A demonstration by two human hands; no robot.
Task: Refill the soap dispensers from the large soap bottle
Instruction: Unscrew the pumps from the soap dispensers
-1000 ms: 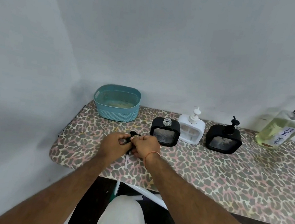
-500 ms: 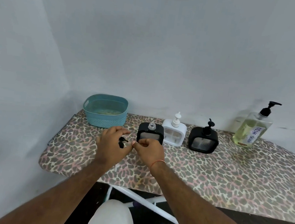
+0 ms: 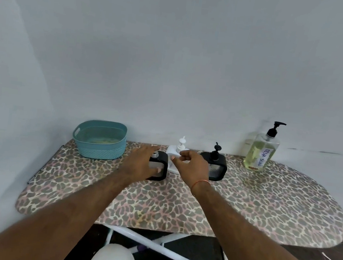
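Observation:
Three small dispensers stand in a row on the leopard-print board [image 3: 264, 204]. The left black dispenser [image 3: 160, 172] has no pump and its neck is open. My left hand [image 3: 140, 161] holds it, thumb on the front face and fingers round its far left side. Beside it stands the white dispenser [image 3: 180, 147] with its pump on, then a second black dispenser [image 3: 215, 166], also with a pump. My right hand [image 3: 192, 166] hovers in front of the white one, fingers loosely curled and holding nothing. The large soap bottle [image 3: 260, 154], labelled "DISH SOAP", stands at the far right. The removed pump is out of sight.
A teal basket [image 3: 100, 145] sits at the board's back left corner, close to the side wall. The back wall runs directly behind the dispensers. The board's white legs [image 3: 153, 245] and my knees show below its front edge.
Both hands have left the spot in front of the dispensers where they held the black pump. The left now holds the open black dispenser; the right has moved toward the white one.

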